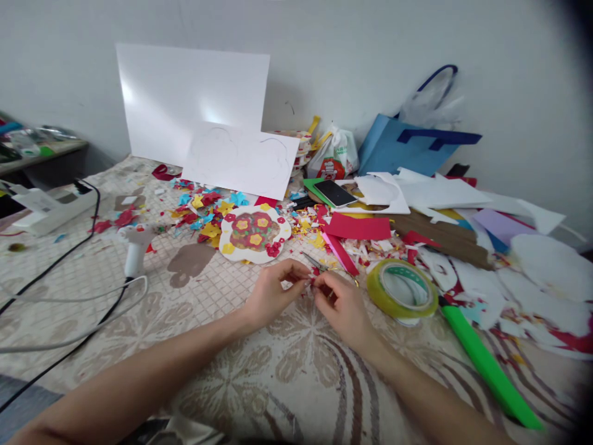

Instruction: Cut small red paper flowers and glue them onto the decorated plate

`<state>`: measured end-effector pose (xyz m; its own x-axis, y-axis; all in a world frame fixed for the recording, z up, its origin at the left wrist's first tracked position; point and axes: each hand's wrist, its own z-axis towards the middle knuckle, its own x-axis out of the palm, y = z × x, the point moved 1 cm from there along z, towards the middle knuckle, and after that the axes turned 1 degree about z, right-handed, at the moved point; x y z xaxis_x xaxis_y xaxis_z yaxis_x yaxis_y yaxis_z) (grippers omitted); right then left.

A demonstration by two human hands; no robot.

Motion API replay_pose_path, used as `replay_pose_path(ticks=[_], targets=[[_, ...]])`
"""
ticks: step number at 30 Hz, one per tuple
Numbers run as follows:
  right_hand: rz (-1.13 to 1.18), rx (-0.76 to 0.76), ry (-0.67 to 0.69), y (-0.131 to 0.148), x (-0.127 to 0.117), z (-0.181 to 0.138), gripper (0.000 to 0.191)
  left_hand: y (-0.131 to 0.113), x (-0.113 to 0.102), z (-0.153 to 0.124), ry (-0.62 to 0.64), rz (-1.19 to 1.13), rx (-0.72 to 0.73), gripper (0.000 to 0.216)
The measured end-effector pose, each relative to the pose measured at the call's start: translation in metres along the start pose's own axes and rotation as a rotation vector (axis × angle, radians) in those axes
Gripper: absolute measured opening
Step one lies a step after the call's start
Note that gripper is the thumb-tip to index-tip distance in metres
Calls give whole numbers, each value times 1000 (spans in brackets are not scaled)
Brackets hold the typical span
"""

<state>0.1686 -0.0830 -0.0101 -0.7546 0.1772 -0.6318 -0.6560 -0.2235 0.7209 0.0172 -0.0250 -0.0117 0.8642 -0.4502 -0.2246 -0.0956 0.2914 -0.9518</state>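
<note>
My left hand (280, 290) and my right hand (340, 303) meet above the patterned tablecloth, fingertips pinched around a tiny red piece (312, 280). Its exact shape is too small to make out. Just behind my fingers lie scissors (315, 261), their blades pointing away to the left and the handles partly hidden by my right hand. Beyond my left hand rests a white, scallop-edged cutout (255, 233) decorated with red and yellow flowers. To the right of my right hand is a large roll of yellowish tape (377, 290).
A white glue gun (136, 250) with cables stands at left near a power strip (55, 207). Coloured paper flowers (210, 213) and scraps lie behind. White boards (194, 102) lean on the wall. A green-handled cutter (491, 364), phone (335, 193) and blue bag (403, 148) are at right.
</note>
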Motion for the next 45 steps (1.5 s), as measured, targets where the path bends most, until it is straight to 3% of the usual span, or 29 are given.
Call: replay_pose_path(ticks=[7,10,16,22,45], targets=[[57,-20,24,2,0,-1,10,10,-1,6,50,-391,-226,25],[253,113,55,1,-3,1,5,11,-3,8,61,-468,-307,28],[581,365,69,-9,-4,4,17,9,-1,8,145,-607,-395,31],[683,387,74,-12,-2,2,17,8,0,7,176,-616,-393,30],[696,406,113,-13,0,3,14,6,-2,7,189,-480,-366,28]])
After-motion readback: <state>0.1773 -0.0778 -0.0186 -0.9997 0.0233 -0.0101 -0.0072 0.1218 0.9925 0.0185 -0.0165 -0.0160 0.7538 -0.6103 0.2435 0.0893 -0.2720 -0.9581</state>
